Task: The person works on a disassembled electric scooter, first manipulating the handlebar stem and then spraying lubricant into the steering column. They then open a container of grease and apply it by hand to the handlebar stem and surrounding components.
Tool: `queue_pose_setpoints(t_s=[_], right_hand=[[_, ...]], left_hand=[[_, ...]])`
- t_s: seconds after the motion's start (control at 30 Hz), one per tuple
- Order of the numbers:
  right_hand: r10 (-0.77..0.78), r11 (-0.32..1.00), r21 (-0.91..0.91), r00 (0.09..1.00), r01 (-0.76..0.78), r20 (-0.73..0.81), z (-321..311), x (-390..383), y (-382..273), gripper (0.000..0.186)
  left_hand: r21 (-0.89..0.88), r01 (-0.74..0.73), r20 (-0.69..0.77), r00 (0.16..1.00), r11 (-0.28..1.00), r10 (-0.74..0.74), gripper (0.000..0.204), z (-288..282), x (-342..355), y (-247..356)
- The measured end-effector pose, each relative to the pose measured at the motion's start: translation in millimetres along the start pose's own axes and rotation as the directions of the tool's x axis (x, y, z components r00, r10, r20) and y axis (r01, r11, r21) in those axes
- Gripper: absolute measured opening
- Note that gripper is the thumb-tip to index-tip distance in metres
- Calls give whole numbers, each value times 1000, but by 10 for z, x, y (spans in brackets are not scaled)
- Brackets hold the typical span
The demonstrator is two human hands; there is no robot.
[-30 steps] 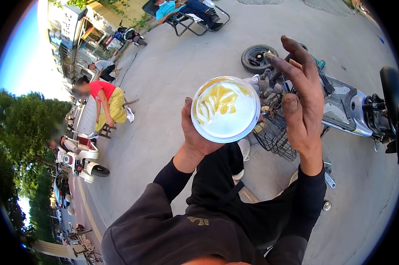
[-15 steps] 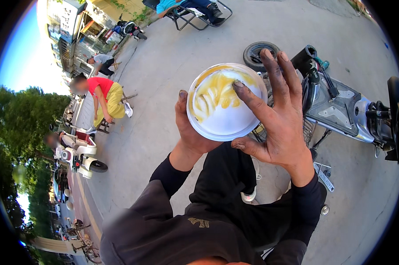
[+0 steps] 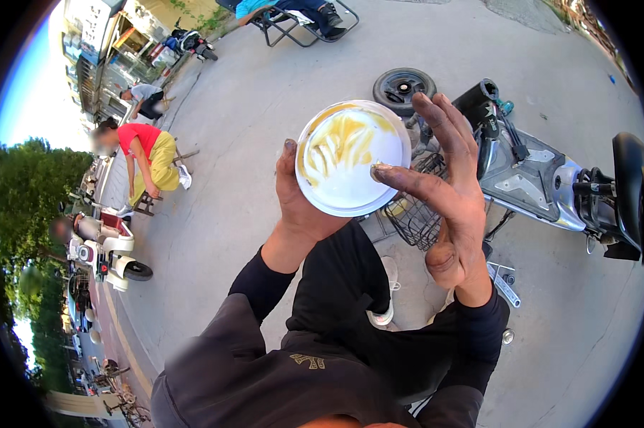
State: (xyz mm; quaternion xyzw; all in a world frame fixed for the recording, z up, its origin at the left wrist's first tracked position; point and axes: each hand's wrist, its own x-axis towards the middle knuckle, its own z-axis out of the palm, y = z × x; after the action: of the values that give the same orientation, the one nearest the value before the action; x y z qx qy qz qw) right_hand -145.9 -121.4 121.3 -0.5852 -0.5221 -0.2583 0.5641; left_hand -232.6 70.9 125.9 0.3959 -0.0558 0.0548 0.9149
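Observation:
My left hand (image 3: 300,203) holds a round white plastic tub (image 3: 343,196), its thumb along the left rim and the other fingers hidden beneath. Streaky yellow grease (image 3: 342,141) is smeared over the upper left of the white inside. Over the tub's right side is my right hand (image 3: 454,189), open and holding nothing. Its index finger points left across the tub with a dab of grease at the tip, and the thumb is spread away below. Dark grime covers the fingers of both hands.
On the concrete at the right lies an electric scooter (image 3: 536,175) on its side, a wire basket (image 3: 418,221) near it. Beyond are a loose wheel (image 3: 404,89) and, nearer me, a metal tool (image 3: 505,285). People sit farther off, one in a red shirt (image 3: 140,139).
My right index finger has drawn down and back from the smeared grease, picking up a dab. The right thumb has left the tub's rim. The tub has shifted slightly left in view.

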Motion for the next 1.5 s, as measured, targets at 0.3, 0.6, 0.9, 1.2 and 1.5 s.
queue_pose_setpoints(t_s=[0.3,0.6,0.9,1.2,1.5], right_hand=[[419,872,-22,771,-488,-479,-748,-251,1046,73],[349,809,-369,878,-459,-328,-548,-430,1496,61],[299,622,-679,920,-390,-254,-506,-428,1485,58],[300,500,-824,946,-266,-123,-579,-428,1320,54],[289,619,-700,932,-356,-218,-478,-469,1414,49]], left_hand=[[-96,160,-79,983,983,-167,101,-662,237,-422],[-247,190,-117,968,950,-224,99,-1086,508,-785],[-230,215,-173,951,949,-257,96,-1307,626,-877],[-205,231,-168,949,951,-267,94,-1413,652,-898],[-231,226,-143,954,946,-263,94,-1353,680,-916]])
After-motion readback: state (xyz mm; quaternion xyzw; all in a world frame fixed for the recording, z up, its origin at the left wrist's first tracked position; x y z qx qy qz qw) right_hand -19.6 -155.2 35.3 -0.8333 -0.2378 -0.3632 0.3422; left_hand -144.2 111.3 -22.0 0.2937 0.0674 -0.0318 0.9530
